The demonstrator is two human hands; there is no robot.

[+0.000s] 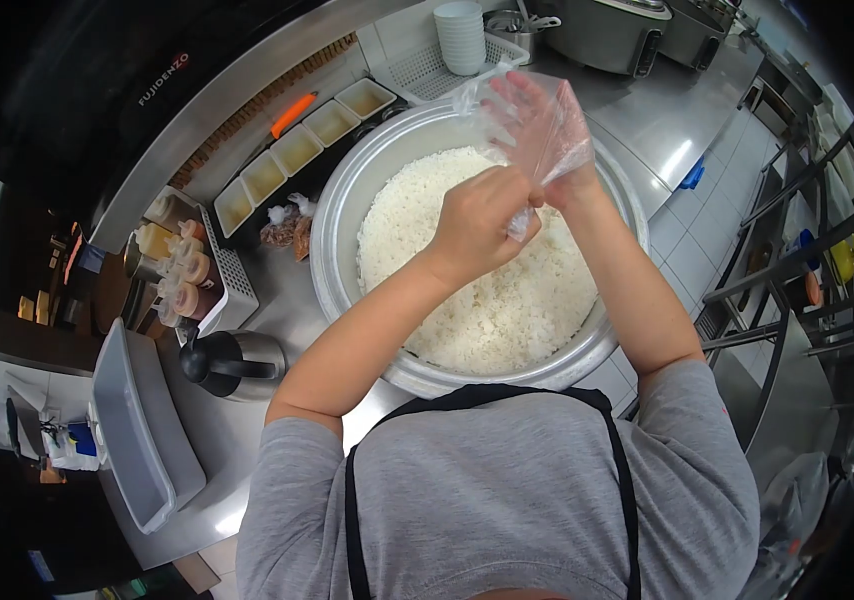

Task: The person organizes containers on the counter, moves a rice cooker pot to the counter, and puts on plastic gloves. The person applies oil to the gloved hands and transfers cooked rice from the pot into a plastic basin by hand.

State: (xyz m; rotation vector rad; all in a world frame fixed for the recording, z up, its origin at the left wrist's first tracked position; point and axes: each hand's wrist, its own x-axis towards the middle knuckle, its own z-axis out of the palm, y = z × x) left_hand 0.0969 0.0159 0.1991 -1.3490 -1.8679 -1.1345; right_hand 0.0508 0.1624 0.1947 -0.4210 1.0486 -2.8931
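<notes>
My left hand [487, 220] is closed, its fingers pinching the lower edge of a clear plastic glove or bag [564, 135] near my right wrist. Inside that thin plastic, my right hand [537, 125] is raised with its fingers apart, holding nothing. Both hands are over a large round metal pot [337, 215] filled with white cooked rice [487, 300]. A loose bit of plastic hangs under my left fingers.
Small rectangular containers [297, 150] and an orange-handled tool [294, 115] lie beyond the pot. Squeeze bottles [187, 270], a metal jug [237, 365] and a grey tub [142, 430] stand left. White bowls [460, 40] and cookers [607, 35] are at the back.
</notes>
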